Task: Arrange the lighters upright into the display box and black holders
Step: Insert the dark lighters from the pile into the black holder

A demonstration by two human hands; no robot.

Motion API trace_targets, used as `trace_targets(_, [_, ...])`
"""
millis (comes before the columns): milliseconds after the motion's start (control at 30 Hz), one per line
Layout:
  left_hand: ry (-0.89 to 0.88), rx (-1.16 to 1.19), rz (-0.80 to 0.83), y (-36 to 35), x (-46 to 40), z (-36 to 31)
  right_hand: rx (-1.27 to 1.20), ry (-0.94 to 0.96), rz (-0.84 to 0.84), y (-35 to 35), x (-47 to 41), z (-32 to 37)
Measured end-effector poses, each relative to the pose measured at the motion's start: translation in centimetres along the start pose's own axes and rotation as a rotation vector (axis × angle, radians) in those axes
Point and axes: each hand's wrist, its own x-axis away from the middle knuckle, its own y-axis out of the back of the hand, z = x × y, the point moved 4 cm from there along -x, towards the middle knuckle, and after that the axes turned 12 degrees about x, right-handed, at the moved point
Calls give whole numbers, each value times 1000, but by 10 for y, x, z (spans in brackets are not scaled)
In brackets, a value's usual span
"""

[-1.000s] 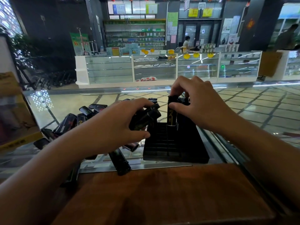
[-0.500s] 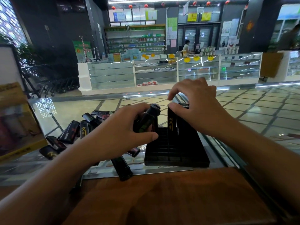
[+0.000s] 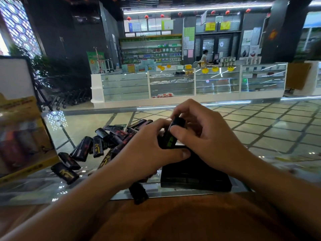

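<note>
- Both hands meet over the black plastic slotted holder (image 3: 194, 178), which sits on the glass-topped counter (image 3: 83, 124) just beyond its brown wooden near edge (image 3: 191, 216).
- The right hand (image 3: 208, 136) has its fingers curled round a black lighter with a green mark on its side (image 3: 171, 136), thumb against the front and fingertips over the cap; the lighter stands nearly upright, tilted a little, above the holder's far-left part.
- The left hand (image 3: 147, 150) is curled too, its thumb lying along the holder's top edge and its fingers closed round the lower part of the same lighter; whether it holds other lighters as well cannot be told.
- A loose heap of black lighters with gold and red markings (image 3: 104, 141) lies flat on the glass to the left of the hands.
- One more black lighter (image 3: 138, 193) lies across the seam between glass and wood, under the left wrist.
- A yellow cardboard display box (image 3: 20, 136) stands at the far left, blurred.
</note>
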Motion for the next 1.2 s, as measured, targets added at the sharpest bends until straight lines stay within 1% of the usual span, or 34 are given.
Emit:
trace_targets(100, [43,-13,-86,4,1,4,-131,-159,-146,11,-2,-14])
trace_targets(167, [14,-33,-130,9,1,4,-208,-234,-136,15,-4,-22])
trace_targets(300, [-27,37,-153,9,2,0,-284,-269,-76,16,-6,-30])
trace_targets(433, [-18,118,-153,10,3,-1,-394,-324,-19,16,-8,-33])
trace_targets(500, [-7,195,-129,10,3,-1,-459,-314,4,18,-9,-31])
trace_targets(600, [11,253,-77,8,2,0,-411,-255,17,20,-11,-28])
trace_targets(667, [31,241,-55,9,2,2,-337,-246,-52,24,-12,-30])
trace_targets(733, [41,175,-38,14,3,4,-206,-213,-141,31,-13,-31])
trace_targets(767, [31,98,-20,17,3,5,-141,-191,-167,34,-14,-31])
trace_targets(900, [14,-388,131,20,3,9,37,-161,-160,34,-15,-36])
trace_targets(967, [44,-563,162,17,2,12,170,-116,-151,29,-17,-34])
trace_targets(1033, [69,-615,149,15,1,15,266,-77,-135,22,-18,-31])
trace_targets(1200, [80,-734,163,11,0,17,392,-10,-101,13,-19,-32])
